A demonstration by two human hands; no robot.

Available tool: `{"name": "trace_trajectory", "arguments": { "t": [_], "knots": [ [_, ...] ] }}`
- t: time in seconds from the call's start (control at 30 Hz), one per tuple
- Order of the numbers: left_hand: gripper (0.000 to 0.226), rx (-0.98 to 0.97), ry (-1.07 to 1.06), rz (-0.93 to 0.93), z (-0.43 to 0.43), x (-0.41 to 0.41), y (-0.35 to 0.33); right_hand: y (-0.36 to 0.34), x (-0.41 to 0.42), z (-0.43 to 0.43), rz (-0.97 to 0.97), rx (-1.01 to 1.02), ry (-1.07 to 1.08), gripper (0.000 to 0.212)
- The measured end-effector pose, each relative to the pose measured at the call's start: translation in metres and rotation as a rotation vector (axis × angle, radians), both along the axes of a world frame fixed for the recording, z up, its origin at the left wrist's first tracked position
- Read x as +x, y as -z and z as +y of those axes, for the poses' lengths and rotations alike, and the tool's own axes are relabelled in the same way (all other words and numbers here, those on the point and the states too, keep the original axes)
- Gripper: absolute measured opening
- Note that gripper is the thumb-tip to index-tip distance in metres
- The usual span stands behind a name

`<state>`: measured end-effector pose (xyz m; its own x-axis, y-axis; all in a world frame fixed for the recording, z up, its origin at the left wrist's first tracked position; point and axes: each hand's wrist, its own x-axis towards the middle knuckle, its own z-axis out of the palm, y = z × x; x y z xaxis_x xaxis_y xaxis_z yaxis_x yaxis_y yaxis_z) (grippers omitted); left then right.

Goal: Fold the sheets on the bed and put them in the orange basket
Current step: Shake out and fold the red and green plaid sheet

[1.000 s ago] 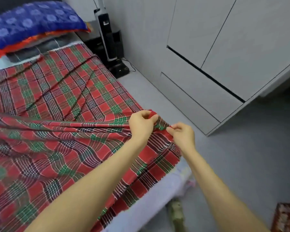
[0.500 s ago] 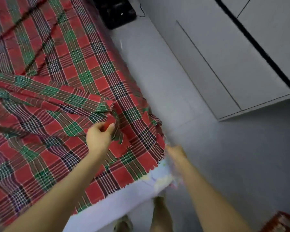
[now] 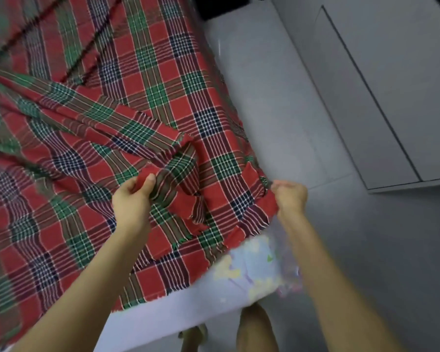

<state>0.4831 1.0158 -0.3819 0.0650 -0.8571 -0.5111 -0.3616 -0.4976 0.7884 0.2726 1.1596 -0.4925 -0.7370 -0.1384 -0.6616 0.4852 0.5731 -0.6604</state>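
Note:
A red, green and navy plaid sheet [image 3: 142,102] covers the bed, partly folded over itself with a frayed edge running diagonally. My left hand [image 3: 131,201] pinches a folded corner of the plaid sheet between thumb and fingers. At the bed's near right corner my right hand [image 3: 290,196] grips the sheet's lower corner at its frayed edge. Under the plaid lies a pale lilac sheet with faint yellow print [image 3: 249,270], showing at the mattress corner. The orange basket is out of view.
Grey floor [image 3: 277,97] runs along the bed's right side. A grey wardrobe with a low drawer front [image 3: 391,72] stands to the right. A black base unit [image 3: 221,3] sits on the floor at the top. My legs [image 3: 254,326] stand against the bed's foot.
The view has tilted down toward the bed corner. My right hand rose from below the mattress edge and took hold of the plaid sheet's lower corner. My left hand kept its pinch.

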Motion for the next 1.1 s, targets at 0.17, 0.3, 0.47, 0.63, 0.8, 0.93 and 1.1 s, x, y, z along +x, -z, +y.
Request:
{"name": "trace_trajectory", "arguments": {
  "t": [0.17, 0.3, 0.47, 0.63, 0.8, 0.93, 1.1],
  "knots": [
    [0.023, -0.100, -0.246, 0.066, -0.028, 0.050, -0.041, -0.091, 0.117, -0.001, 0.842, -0.304, -0.843, 0.029],
    [0.025, -0.102, -0.342, 0.039, -0.032, 0.093, -0.057, -0.046, 0.157, 0.018, 0.944, 0.045, -1.435, 0.009],
    [0.022, -0.049, -0.381, 0.041, -0.029, 0.129, -0.058, -0.027, 0.137, 0.014, 0.735, 0.265, -1.473, 0.033],
    [0.012, 0.000, -0.348, 0.088, -0.025, 0.144, -0.048, -0.052, 0.140, -0.036, 0.862, 0.166, -1.266, 0.039],
    [0.045, 0.014, -0.364, 0.082, -0.021, 0.155, -0.038, -0.032, 0.177, -0.072, 0.625, 0.335, -1.583, 0.081],
    [0.031, 0.027, -0.329, 0.086, -0.022, 0.163, -0.036, -0.005, 0.203, -0.079, 0.873, 0.556, -1.623, 0.044],
    [0.010, -0.009, -0.285, 0.103, -0.024, 0.179, -0.045, -0.005, 0.187, -0.079, 0.976, 0.448, -1.695, 0.027]
  ]
}}
